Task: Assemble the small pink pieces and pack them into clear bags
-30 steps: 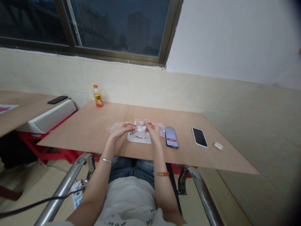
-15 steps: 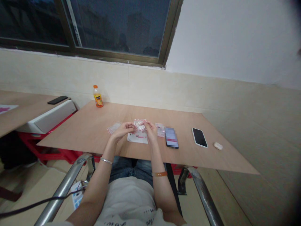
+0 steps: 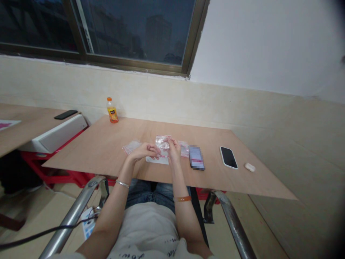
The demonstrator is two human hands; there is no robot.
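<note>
My right hand (image 3: 174, 148) pinches a small clear zip bag (image 3: 162, 141) by its right side and holds it up over the table. Just left of the bag, my left hand (image 3: 145, 151) reaches over a white sheet (image 3: 156, 161) with its fingers bent together and pointing down. Whatever its fingertips hold, if anything, is too small to make out. Small pink bits on the sheet are partly hidden by the hands. Another clear bag (image 3: 131, 146) lies left of my left hand, and a third bag (image 3: 184, 148) lies right of my right hand.
To the right on the wooden table (image 3: 172, 176) lie a phone with a lit screen (image 3: 196, 158), a white-edged phone (image 3: 229, 157) and a small white case (image 3: 250, 167). An orange drink bottle (image 3: 112, 112) stands at the back left. Metal armrests (image 3: 72, 212) flank me.
My left hand has moved from beside the bag down and slightly right over the white sheet. My right hand and the bag have shifted slightly up and right.
</note>
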